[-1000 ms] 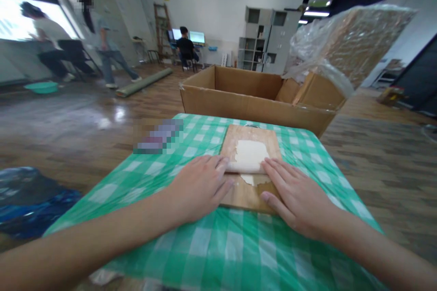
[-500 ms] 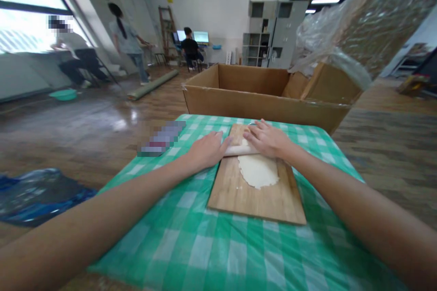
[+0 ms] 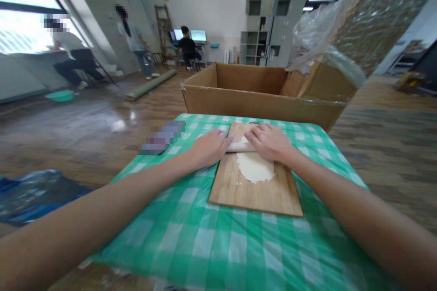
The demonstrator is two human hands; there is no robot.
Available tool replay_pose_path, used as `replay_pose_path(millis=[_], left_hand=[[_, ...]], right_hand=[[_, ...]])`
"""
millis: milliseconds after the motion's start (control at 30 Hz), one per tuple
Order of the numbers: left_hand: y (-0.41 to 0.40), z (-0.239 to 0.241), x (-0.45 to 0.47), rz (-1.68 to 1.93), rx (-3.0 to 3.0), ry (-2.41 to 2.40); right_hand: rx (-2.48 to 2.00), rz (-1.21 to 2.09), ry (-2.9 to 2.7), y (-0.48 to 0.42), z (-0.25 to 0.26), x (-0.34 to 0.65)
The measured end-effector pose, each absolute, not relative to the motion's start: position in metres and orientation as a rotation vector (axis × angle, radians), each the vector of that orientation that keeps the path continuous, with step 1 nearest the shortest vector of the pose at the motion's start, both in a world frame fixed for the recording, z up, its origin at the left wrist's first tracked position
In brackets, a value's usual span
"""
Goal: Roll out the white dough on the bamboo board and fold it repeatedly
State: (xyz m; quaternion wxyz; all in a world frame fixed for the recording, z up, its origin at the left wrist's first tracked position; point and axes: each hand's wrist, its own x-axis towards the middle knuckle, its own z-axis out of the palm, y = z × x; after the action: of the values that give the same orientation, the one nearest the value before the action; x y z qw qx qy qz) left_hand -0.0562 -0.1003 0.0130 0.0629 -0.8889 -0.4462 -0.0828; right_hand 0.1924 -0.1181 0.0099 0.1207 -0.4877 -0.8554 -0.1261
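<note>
A wooden cutting board [image 3: 252, 191] lies on a table with a green-and-white checked cloth [image 3: 211, 236]. A flat sheet of pale dough [image 3: 254, 167] is spread on the board. A pale rolling pin [image 3: 241, 146] lies across the dough's far end. My left hand [image 3: 209, 146] rests flat on the pin's left end, fingers stretched out. My right hand [image 3: 269, 141] lies flat on its right end, fingers also extended.
An open cardboard box [image 3: 259, 93] stands right behind the table, with a plastic-wrapped bundle [image 3: 351, 32] above its right side. A blurred object [image 3: 162, 136] lies at the table's left edge. Blue plastic [image 3: 30, 193] lies on the wooden floor. Three people are far back left.
Both hands pushed the rolling pin from the near part of the dough to its far end, then eased slightly. The walking person at the back moved right.
</note>
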Motion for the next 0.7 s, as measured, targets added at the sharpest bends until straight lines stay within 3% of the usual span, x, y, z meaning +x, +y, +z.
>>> replay_pose_path(millis=[333, 700], left_hand=[[-0.188, 0.016, -0.070, -0.319, -2.775, -1.125], [-0.060, 0.004, -0.012, -0.315, -2.734, -1.279]], right_hand=[[-1.585, -0.251, -2.401, -0.262, -0.007, 0.179], [-1.590, -0.138, -2.489, -0.102, -0.002, 0.225]])
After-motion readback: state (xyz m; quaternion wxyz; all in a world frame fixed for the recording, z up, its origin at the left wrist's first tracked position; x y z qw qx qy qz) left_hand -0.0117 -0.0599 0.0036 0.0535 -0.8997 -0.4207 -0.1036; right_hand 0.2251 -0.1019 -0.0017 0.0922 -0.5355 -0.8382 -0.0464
